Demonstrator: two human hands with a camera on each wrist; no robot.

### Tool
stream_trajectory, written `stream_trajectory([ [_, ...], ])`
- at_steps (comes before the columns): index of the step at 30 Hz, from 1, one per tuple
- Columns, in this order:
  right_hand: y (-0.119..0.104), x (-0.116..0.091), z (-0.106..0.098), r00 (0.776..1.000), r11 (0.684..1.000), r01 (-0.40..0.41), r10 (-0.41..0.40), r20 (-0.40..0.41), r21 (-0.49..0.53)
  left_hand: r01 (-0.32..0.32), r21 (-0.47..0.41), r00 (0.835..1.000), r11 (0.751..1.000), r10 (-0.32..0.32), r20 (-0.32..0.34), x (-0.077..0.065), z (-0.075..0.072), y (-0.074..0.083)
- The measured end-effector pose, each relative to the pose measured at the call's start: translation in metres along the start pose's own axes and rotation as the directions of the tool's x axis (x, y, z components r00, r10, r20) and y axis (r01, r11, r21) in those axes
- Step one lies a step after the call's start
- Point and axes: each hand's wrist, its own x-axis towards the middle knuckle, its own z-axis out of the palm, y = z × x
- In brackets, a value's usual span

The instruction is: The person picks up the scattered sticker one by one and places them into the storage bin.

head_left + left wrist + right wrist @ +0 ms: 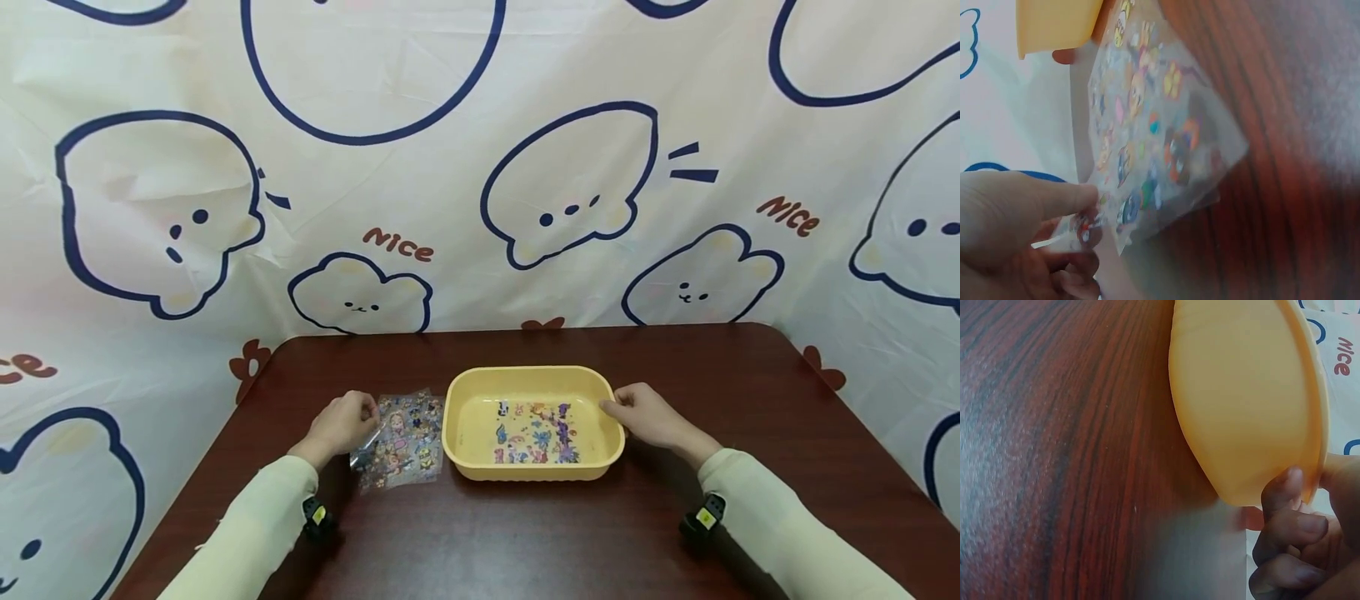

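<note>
A yellow plastic basin [532, 472] stands on the table, with small colourful cartoon stickers [536, 437] spread over its bottom; whether they sit on a clear sheet I cannot tell. My right hand [648, 419] grips the basin's right rim, thumb inside; the right wrist view shows curled fingers [1282, 534] against the outer wall. To the left of the basin lie clear sheets of cartoon stickers [405, 442], overlapping. At their left edge, my left hand [343, 425] pinches a corner between thumb and finger. In the left wrist view the sheets [1147, 125] look slightly raised at that corner.
The dark brown wooden table [525, 542] has rounded far corners. Behind and beside it hangs a white cloth [450, 192] printed with blue-outlined cartoon figures. Each forearm wears a small black device [703, 521] near the wrist, over a pale sleeve.
</note>
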Motion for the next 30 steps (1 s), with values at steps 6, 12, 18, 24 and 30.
stream_trajectory([
  [6, 0.000, 0.001, 0.000, 1.000, 1.000, -0.017, 0.017, 0.001, -0.013, -0.029, -0.038, 0.996, 0.999, 0.032, 0.080, -0.001, -0.003, -0.006],
  [12, -0.002, 0.001, 0.000, 1.000, 1.000, -0.015, 0.015, -0.002, -0.015, -0.104, -0.158, 0.982, 0.982, 0.126, 0.143, 0.001, -0.006, -0.014],
  [18, -0.002, 0.000, 0.001, 1.000, 1.000, -0.021, 0.021, 0.001, -0.005, -0.164, -0.270, 0.957, 0.949, 0.220, 0.192, -0.001, -0.010, -0.017],
  [24, -0.003, 0.001, 0.001, 0.999, 0.999, -0.032, 0.032, -0.002, -0.013, -0.166, -0.308, 0.953, 0.937, 0.233, 0.194, -0.002, -0.011, -0.018],
  [30, -0.004, 0.000, 0.001, 0.998, 0.998, -0.058, 0.058, 0.004, -0.018, -0.175, -0.340, 0.952, 0.924, 0.247, 0.182, -0.003, -0.013, -0.019],
])
